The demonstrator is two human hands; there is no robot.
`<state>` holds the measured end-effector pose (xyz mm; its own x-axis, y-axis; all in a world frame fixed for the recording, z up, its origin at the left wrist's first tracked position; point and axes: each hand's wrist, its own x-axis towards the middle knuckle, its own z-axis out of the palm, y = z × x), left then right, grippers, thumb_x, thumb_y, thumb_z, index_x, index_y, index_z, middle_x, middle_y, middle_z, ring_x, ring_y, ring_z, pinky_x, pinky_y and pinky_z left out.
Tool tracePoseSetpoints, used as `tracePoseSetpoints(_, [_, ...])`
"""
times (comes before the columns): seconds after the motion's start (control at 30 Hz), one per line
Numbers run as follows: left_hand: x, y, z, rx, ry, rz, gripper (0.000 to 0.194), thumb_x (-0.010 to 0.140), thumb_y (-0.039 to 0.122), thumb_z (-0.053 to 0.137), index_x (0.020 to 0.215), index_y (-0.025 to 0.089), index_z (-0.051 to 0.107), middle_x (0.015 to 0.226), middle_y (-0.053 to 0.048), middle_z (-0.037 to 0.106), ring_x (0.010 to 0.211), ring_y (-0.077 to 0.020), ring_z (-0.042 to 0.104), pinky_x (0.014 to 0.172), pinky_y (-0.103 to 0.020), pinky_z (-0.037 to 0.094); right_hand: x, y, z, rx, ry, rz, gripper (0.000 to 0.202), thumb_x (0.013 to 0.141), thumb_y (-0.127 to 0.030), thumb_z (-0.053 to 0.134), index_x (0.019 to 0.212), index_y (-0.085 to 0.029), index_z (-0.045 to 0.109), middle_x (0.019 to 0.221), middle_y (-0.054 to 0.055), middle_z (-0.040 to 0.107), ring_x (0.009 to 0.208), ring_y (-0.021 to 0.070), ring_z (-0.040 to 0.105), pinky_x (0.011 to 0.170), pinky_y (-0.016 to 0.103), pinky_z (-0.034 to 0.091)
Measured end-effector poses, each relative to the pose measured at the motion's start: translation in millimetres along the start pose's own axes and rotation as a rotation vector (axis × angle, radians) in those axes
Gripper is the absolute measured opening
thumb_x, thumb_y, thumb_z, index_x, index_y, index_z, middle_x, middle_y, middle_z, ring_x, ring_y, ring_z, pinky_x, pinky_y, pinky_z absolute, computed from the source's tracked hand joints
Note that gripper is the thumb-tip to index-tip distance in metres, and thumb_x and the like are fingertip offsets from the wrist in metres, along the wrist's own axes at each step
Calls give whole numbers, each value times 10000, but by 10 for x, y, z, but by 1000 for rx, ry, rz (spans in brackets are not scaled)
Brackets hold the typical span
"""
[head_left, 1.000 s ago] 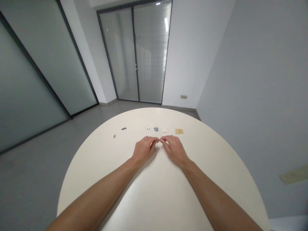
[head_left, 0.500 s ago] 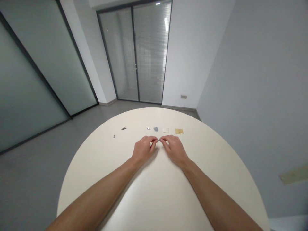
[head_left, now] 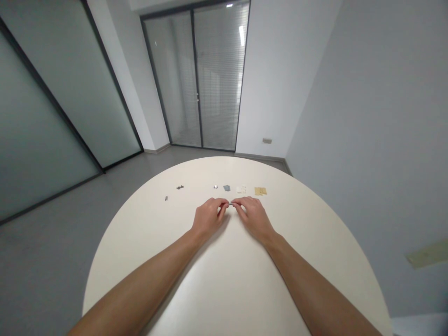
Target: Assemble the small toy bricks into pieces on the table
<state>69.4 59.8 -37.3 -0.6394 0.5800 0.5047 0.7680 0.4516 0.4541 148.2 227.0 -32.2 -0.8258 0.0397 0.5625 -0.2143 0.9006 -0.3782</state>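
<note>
Over the middle of the round white table, my left hand and my right hand meet fingertip to fingertip. Both are closed in a pinch on a small grey piece that shows only as a sliver between them. Its kind is too small to make out, and the fingers hide most of it. Just beyond the hands lie a few grey-blue flat pieces, some small shiny pieces, several whitish pieces and a stack of yellow pieces.
Farther left on the table are a cluster of small dark pieces and a single small grey block. The table's curved far edge lies beyond the pieces. A glass door and walls stand behind.
The fingertips of my right hand have shifted very slightly around the small grey piece. Everything on the table lies as before.
</note>
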Motion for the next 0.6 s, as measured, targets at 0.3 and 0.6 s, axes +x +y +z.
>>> tracePoseSetpoints(0.3, [5, 3, -15, -22, -21, -26, 195, 982, 258, 501, 1046, 254, 685, 963, 10, 738, 881, -155, 662, 779, -272, 498, -5, 24, 21, 5, 48, -35, 180, 988, -231, 522, 1053, -226, 689, 1023, 53, 755, 982, 226, 670, 896, 405, 443])
tracePoseSetpoints(0.6, [4, 10, -18, -26, -32, -37, 205, 988, 270, 491, 1033, 251, 690, 957, 4, 740, 894, -155, 664, 780, -262, 495, -6, 31, 24, 14, 68, -65, 128, 944, -204, 594, 1039, -228, 678, 999, 42, 751, 962, 221, 672, 884, 398, 446])
